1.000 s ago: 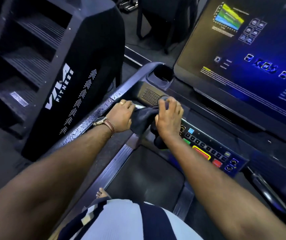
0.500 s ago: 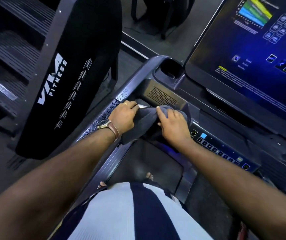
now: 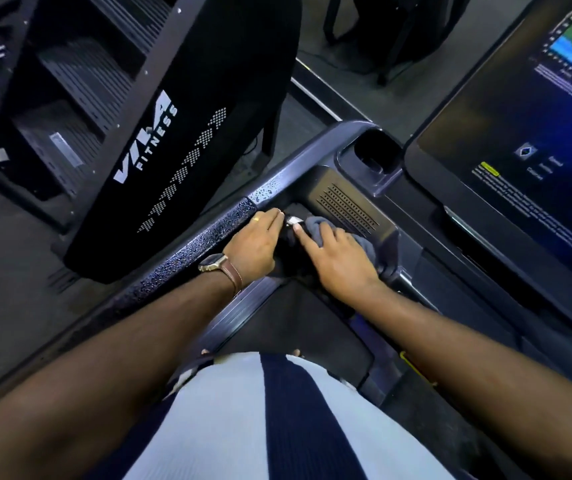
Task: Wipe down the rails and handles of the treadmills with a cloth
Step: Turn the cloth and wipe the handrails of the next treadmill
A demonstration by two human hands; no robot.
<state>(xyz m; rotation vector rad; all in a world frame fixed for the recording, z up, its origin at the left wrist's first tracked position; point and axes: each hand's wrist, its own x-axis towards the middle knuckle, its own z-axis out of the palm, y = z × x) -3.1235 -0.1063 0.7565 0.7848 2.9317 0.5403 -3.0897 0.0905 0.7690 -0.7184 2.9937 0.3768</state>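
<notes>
The treadmill (image 3: pixel 312 327) fills the middle and right of the view, its dark belt running under the person, whose striped white and navy shirt (image 3: pixel 277 420) shows at the bottom edge. At the upper right its large console screen (image 3: pixel 519 140) glows blue, with a coloured graph in its top corner and lines of small text too blurred to read. To the left stands a neighbouring black machine (image 3: pixel 180 126) with white "FITNESS" lettering on its side panel and ridged steps behind it. The treadmill's left side rail (image 3: pixel 205 237) runs diagonally from the lower left up toward the console, its dark surface speckled with droplets, and bends round into a cup holder (image 3: pixel 376 155) just beside the screen. Below the cup holder sits a perforated speaker grille (image 3: pixel 346 207). Both bare forearms reach forward to the spot where the rail meets the console. The left hand (image 3: pixel 253 244) rests against the inner side of the rail, fingers curled loosely round something dark beneath them; whether they grip the cloth or the bar I cannot tell. The right hand (image 3: pixel 338 258) lies flat, fingers spread and pressing down on the grey cloth (image 3: pixel 315 225), which is bunched over the short handle just below the grille, between the two hands. A watch (image 3: pixel 213 263) with a brown strap sits on the left wrist, and a gold ring (image 3: pixel 256 219) on one left finger.
</notes>
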